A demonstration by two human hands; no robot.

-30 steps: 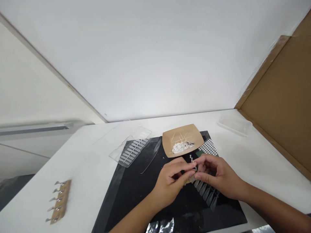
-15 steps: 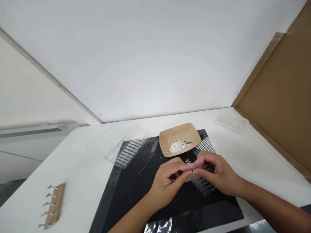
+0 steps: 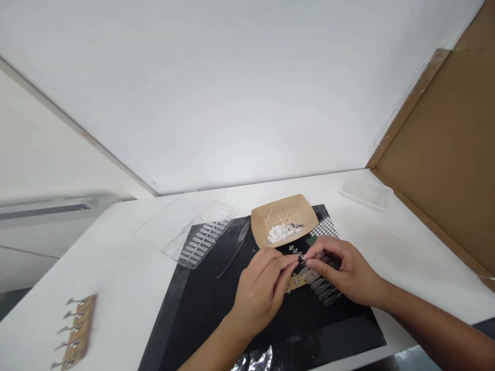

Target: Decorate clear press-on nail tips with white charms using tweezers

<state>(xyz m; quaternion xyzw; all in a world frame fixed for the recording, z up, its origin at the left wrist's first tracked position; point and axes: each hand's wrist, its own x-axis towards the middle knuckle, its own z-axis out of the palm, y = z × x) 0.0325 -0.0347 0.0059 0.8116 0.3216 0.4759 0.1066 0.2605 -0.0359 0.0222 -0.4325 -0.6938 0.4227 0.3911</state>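
Observation:
My right hand (image 3: 346,268) pinches a clear plastic strip of nail tips (image 3: 327,293) by its bare central stem, whose upper end sticks out above the fingers. Several tips still hang on its lower part. Close to that stem, my left hand (image 3: 261,283) has thumb and forefinger pressed together; what lies between them is too small to make out. Beneath the fingers, partly hidden, a tan strip with small clips (image 3: 296,282) rests on the black mat (image 3: 216,314).
A brown paper tray (image 3: 261,221) holds white bits and thin sticks. Left of it are a clear case with nail tips (image 3: 201,245) and a curved thin tool (image 3: 234,252). White dots sheet (image 3: 327,226), clear box (image 3: 367,196) and wooden clip stand (image 3: 79,332) lie around.
My left fingers have drawn slightly left, away from the right fingers, so more of the bare stem and the tan strip shows. The view has shifted a little.

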